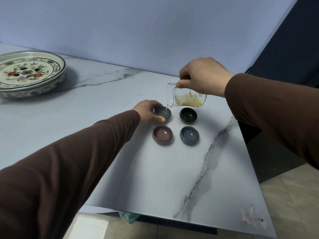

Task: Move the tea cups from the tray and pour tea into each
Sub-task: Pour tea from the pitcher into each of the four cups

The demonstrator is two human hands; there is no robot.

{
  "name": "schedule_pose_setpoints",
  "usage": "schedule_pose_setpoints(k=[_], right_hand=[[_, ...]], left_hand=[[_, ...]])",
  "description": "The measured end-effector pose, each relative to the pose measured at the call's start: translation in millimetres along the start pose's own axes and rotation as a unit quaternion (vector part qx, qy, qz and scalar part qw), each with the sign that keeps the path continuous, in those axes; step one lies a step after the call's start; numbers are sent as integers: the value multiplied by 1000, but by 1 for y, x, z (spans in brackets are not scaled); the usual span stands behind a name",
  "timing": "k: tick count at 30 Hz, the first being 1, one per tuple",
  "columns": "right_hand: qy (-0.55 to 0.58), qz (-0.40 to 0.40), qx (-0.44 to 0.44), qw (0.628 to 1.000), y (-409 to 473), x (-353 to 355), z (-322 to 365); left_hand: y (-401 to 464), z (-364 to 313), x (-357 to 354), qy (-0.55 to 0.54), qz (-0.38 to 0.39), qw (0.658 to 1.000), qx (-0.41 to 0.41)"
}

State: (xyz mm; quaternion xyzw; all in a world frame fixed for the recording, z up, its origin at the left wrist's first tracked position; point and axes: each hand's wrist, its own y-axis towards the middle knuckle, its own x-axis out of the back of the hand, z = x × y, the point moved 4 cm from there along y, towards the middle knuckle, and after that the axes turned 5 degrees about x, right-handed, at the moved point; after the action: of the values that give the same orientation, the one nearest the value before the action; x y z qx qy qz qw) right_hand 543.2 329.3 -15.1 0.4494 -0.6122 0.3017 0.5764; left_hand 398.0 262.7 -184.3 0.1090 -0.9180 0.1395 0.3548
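Observation:
Several small tea cups stand in a square on the marble table. My left hand [148, 112] grips the grey-green cup [163, 113] at the back left. My right hand [202, 76] holds a glass pitcher [185, 97] tipped to the left, its spout over that cup, and a thin stream of amber tea runs into it. The dark green cup [188, 115] sits at the back right. Liquid fills the purple cup [162, 134] at the front left and the blue cup [189, 135] at the front right. The floral tray [59, 66] rests far left with no cups on it.
The marble table [172, 169] ends at an edge on the right and at the front, with tiled floor below. A blue wall rises behind the table. A dark panel stands at the far right.

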Motion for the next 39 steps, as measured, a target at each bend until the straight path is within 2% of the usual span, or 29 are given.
schedule_pose_setpoints(k=[5,8,13,16,18,22,30,39], right_hand=[[38,2,-33,999,-8,-2,-7],[106,-11,-102,989,-23,-8,-19],[293,-54,-234,926,-58,-30,-38],[372,-82,-261,887,-73,-35,-39],[389,-94,-260,879,-80,-31,-36],[357,-90,-231,901,-89,-22,-26],[241,-44,-148,958,-100,-12,-2],[129,-12,-74,989,-96,-10,23]], left_hand=[[-1,-1,0,-4,6,1000,7],[0,-3,1,-4,19,1000,23],[0,-6,1,-18,36,998,44],[-11,-9,6,-62,18,997,42],[-24,-10,14,-99,-18,994,30],[-59,-5,18,-82,-54,995,6],[-97,9,-17,0,-38,999,10],[-99,11,-29,-61,-43,996,45]])
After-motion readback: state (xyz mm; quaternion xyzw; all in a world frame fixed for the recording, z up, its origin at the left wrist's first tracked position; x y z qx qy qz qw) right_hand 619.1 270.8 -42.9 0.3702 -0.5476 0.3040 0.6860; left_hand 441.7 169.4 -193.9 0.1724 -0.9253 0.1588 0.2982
